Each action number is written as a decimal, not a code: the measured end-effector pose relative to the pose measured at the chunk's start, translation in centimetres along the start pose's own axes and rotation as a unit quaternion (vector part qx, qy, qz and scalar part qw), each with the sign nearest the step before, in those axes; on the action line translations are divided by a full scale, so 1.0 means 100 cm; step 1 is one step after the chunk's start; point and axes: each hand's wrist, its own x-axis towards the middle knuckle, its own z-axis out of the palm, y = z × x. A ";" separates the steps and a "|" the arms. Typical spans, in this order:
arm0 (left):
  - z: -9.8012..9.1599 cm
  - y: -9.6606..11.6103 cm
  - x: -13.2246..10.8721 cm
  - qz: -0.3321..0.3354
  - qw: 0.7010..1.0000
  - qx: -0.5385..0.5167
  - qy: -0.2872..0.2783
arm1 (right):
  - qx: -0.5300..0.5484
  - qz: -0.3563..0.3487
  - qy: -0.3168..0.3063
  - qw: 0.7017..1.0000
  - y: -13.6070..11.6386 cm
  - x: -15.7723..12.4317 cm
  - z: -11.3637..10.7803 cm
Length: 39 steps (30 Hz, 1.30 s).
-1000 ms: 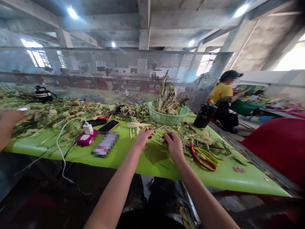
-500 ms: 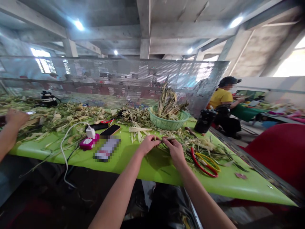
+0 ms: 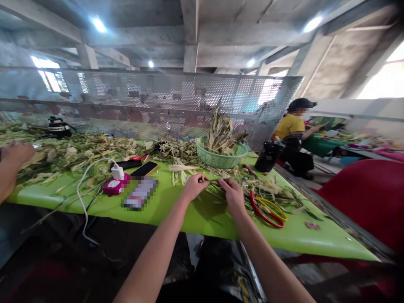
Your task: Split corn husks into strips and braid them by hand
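My left hand (image 3: 193, 186) and my right hand (image 3: 232, 193) are close together over the green table (image 3: 202, 212). Both pinch a thin dried plant stalk (image 3: 214, 182) that runs between their fingertips. Loose stalks and husks (image 3: 265, 185) lie just beyond and to the right of my hands. Red and yellow handled cutters (image 3: 268, 207) rest on the table right of my right hand. A green basket (image 3: 221, 156) filled with husks stands behind my hands.
Phones (image 3: 143, 169), a white charger with cable (image 3: 117, 171) and a pink device (image 3: 114, 186) lie left of my hands. Another person's hand (image 3: 14, 153) reaches in at far left. A perforated metal screen (image 3: 158, 101) backs the table. A person in yellow (image 3: 292, 126) sits at right near a red chair (image 3: 366, 198).
My two hands have come together from slightly apart and now pinch the stalk between them. The view shifted a little up and down.
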 end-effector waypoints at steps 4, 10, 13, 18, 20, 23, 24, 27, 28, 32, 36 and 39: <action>0.000 0.001 -0.001 0.021 1.000 0.020 0.006 | 0.011 -0.008 0.016 1.000 0.002 0.001 0.001; 0.003 0.002 -0.003 0.049 0.991 0.122 0.026 | -0.091 -0.125 0.040 0.987 0.002 0.004 0.000; 0.005 0.005 -0.005 0.056 0.987 0.153 0.011 | -0.118 -0.168 0.041 0.978 0.002 0.005 0.001; 0.007 0.008 -0.007 0.067 0.983 0.166 -0.030 | -0.093 -0.193 0.026 0.976 0.005 0.008 0.003; 0.007 0.007 -0.006 0.056 0.987 0.142 -0.052 | -0.089 -0.196 0.022 0.976 0.006 0.009 0.003; 0.008 0.004 -0.004 0.034 0.993 0.079 -0.081 | -0.077 -0.176 0.010 0.981 0.008 0.010 0.003; 0.008 0.003 -0.003 0.032 0.994 0.059 -0.085 | -0.068 -0.164 0.004 0.984 0.008 0.010 0.003; 0.006 0.003 -0.002 0.036 0.996 0.018 -0.079 | -0.046 -0.133 -0.023 0.990 0.008 0.010 0.004; 0.006 0.003 -0.002 0.035 0.997 0.007 -0.074 | -0.041 -0.125 -0.034 0.991 0.007 0.009 0.004; 0.003 0.003 -0.001 0.013 0.998 -0.041 -0.039 | -0.037 -0.099 -0.069 0.992 0.005 0.005 0.004; 0.002 -0.001 0.001 -0.012 0.996 -0.094 0.003 | -0.068 -0.090 -0.077 0.991 0.002 0.002 0.004; 0.002 -0.002 0.002 -0.032 0.991 -0.127 0.033 | -0.095 -0.103 -0.073 0.987 0.001 0.001 0.005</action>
